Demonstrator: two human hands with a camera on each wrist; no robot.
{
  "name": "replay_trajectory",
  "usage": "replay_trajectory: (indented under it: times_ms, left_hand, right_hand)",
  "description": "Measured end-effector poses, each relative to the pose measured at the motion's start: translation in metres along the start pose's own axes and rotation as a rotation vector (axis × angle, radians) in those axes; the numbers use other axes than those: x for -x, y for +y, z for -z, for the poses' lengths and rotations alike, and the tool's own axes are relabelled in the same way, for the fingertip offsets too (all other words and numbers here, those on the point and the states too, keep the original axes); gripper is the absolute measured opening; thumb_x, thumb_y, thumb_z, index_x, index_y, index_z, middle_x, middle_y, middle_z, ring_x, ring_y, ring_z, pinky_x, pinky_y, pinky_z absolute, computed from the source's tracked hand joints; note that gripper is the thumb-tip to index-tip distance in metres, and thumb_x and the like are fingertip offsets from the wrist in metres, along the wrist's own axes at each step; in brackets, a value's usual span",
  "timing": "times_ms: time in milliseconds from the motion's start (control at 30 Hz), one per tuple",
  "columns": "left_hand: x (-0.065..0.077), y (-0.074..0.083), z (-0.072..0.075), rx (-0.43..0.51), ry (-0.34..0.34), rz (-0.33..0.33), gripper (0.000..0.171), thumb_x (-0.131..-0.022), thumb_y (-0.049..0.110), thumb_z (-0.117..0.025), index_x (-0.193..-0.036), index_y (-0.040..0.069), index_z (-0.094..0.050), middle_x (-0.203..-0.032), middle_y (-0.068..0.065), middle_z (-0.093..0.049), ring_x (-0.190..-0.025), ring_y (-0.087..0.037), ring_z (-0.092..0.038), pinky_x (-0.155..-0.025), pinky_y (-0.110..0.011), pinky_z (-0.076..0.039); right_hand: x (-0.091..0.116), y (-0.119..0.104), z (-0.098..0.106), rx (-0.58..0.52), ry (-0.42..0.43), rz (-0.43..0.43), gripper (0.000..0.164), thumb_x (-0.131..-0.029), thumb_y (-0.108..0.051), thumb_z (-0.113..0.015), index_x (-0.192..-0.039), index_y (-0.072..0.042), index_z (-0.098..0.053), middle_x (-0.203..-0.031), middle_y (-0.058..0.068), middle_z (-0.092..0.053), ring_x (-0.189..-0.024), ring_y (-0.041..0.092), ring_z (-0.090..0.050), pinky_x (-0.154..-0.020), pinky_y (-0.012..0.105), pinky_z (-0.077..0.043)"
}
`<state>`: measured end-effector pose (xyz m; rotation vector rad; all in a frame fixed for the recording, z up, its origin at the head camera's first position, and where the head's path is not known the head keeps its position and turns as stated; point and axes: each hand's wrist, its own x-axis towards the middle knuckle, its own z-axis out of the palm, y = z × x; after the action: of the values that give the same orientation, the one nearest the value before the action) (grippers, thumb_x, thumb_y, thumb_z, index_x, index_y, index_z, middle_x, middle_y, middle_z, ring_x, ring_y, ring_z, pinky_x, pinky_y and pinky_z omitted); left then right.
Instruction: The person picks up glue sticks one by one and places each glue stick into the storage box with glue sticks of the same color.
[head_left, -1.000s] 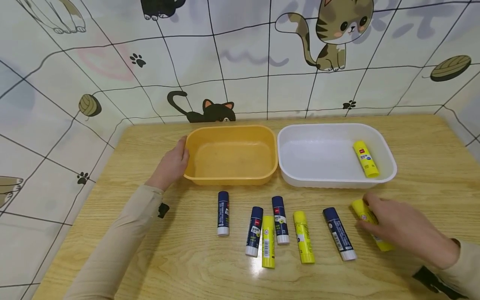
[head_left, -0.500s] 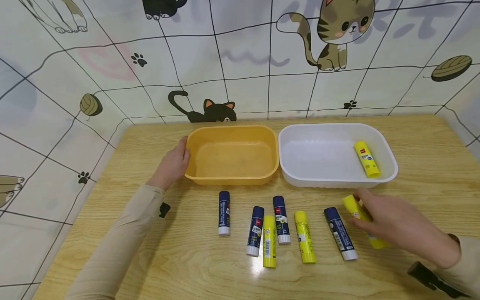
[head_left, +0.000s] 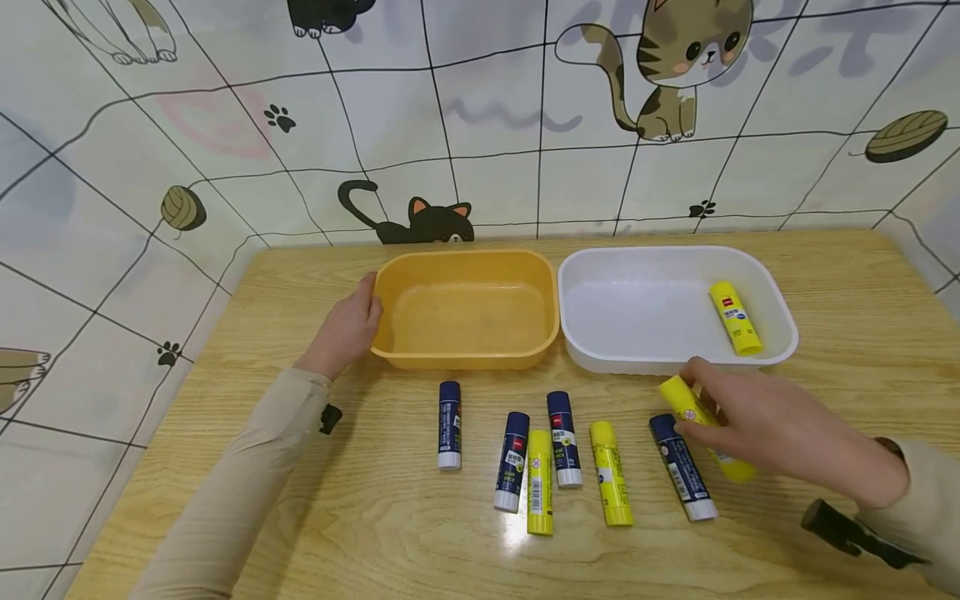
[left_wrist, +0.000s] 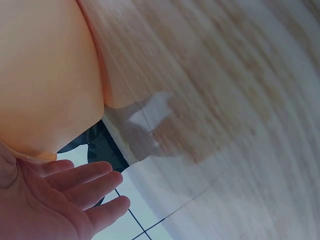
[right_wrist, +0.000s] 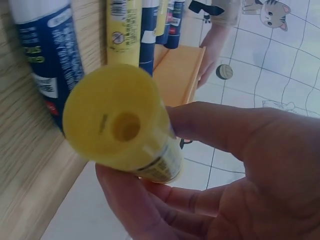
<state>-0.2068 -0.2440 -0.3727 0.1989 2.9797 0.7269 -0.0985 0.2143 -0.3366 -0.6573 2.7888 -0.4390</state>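
Note:
My right hand (head_left: 780, 425) pinches a yellow glue stick (head_left: 686, 400) between thumb and fingers, tilted above the table in front of the white bin (head_left: 637, 367). In the right wrist view, the round end of that glue stick (right_wrist: 115, 120) faces the camera. Under it lies a blue glue stick (head_left: 682, 467) with a white end. My left hand (head_left: 345, 329) rests against the left side of the orange-yellow bin (head_left: 465, 362); its fingers (left_wrist: 80, 182) extend fairly straight in the left wrist view. One yellow glue stick (head_left: 737, 318) lies inside the white bin.
Further left on the wooden table (head_left: 360, 533) lie more glue sticks, including a blue one (head_left: 449, 425), a yellow one (head_left: 539, 483) and another yellow one (head_left: 611, 473). Both bins stand side by side near the cat-patterned wall (head_left: 495, 125).
My right hand has lifted the yellow glue stick off the table and carried it left and toward the white bin. The left hand stays at the orange-yellow bin.

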Motion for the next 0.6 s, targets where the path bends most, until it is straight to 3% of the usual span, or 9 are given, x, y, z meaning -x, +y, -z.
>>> replay_trajectory:
  times_ms: [300, 600]
  left_hand:
    - [0.0, -0.001, 0.0, -0.009, -0.002, 0.01, 0.052, -0.105, 0.019, -0.027, -0.15, -0.005, -0.019, -0.136, -0.033, -0.044, -0.094, -0.037, -0.055, -0.087, -0.05, -0.044]
    - [0.0, 0.0, -0.001, -0.014, 0.005, 0.005, 0.051, -0.104, 0.018, -0.028, -0.149, -0.006, -0.02, -0.127, -0.034, -0.051, -0.083, -0.036, -0.055, -0.079, -0.049, -0.046]
  right_hand:
    - [-0.018, -0.009, 0.012, -0.09, -0.082, 0.008, 0.038, -0.084, -0.026, -0.074, -0.109, -0.007, -0.052, -0.075, -0.005, -0.055, -0.054, 0.009, -0.047, -0.045, 0.026, -0.042]
    - [-0.032, -0.006, 0.03, -0.086, -0.12, 0.001, 0.042, -0.085, -0.026, -0.074, -0.11, -0.003, -0.051, -0.083, 0.002, -0.063, -0.059, 0.011, -0.053, -0.049, 0.029, -0.044]
